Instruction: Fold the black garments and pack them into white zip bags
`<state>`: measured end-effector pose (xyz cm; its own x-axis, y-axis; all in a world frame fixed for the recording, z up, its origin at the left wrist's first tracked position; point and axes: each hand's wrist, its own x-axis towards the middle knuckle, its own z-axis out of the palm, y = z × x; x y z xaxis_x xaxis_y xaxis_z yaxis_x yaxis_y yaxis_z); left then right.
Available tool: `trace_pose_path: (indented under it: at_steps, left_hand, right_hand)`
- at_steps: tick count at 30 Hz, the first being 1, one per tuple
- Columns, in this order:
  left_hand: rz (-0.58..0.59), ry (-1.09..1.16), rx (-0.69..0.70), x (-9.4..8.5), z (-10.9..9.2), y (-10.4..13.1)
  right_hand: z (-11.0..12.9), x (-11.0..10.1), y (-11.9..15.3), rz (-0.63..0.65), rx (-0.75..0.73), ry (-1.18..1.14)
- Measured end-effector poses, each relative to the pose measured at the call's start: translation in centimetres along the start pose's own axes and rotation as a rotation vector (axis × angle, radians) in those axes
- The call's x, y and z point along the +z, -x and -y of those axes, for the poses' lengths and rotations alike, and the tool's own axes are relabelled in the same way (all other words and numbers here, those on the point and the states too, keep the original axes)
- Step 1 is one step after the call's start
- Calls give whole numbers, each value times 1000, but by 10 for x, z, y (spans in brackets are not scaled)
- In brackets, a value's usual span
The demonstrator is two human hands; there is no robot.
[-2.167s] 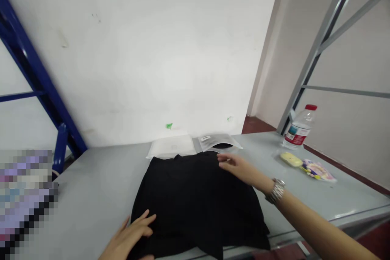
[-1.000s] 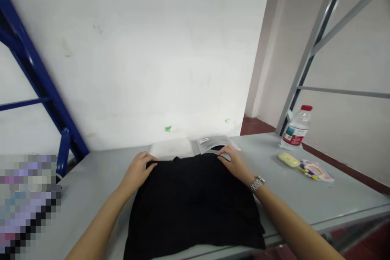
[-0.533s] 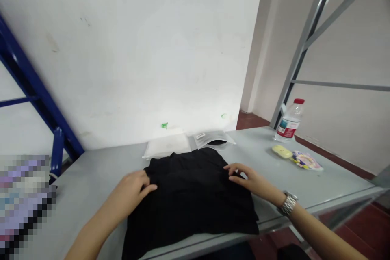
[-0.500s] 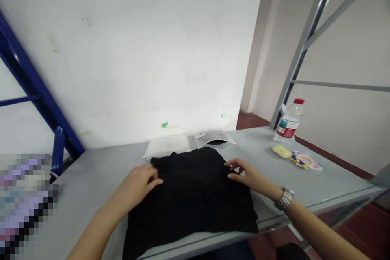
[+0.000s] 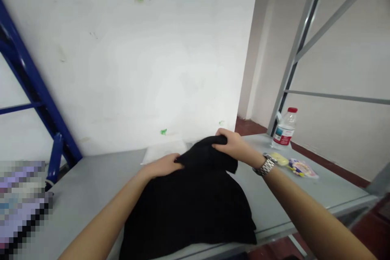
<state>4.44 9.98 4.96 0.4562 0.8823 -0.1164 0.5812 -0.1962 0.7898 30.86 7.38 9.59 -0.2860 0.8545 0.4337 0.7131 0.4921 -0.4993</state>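
Note:
A black garment lies on the grey table, its near edge reaching the table's front edge; its exact kind does not show. The far part of the cloth is raised and bent over between my hands. My right hand, with a metal watch on the wrist, pinches the lifted fabric on the right. At the left end of the fold, my left hand is closed on the cloth, its fingertips partly hidden. Behind the garment lies a white plastic pouch, partly covered.
On the right of the grey table stand a water bottle with a red cap, a pale yellow case and a colourful flat item. A white wall rises behind. Blue and grey metal frames flank the table.
Both hands have closed on the far part of the garment and lifted it. My right hand moved up and slightly left, my left hand inward. The second pouch is now hidden.

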Motion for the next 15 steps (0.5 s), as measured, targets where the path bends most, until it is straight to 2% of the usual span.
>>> trace_pose_path:
  at_steps: [2, 4, 5, 7, 9, 12, 15]
  left_hand:
    - [-208, 288, -24, -4, -2, 4]
    - [-389, 541, -58, -5, -1, 7]
    - [-440, 612, -74, -5, 1, 8]
    - [-469, 681, -103, -2, 4, 11]
    - [-473, 766, -140, 2, 10, 15]
    - [-451, 878, -170, 5, 18, 21]
    - [-457, 970, -121, 5, 23, 24]
  right_hand:
    - [28, 1, -1, -109, -155, 49]
    - [51, 17, 5, -92, -346, 131]
    - [59, 30, 10, -33, -455, 190]
    - [68, 59, 19, 108, -660, 321]
    - [66, 88, 23, 218, -772, 377]
    - [48, 115, 18, 294, -735, 210]
    - [29, 126, 7, 241, -475, -127]
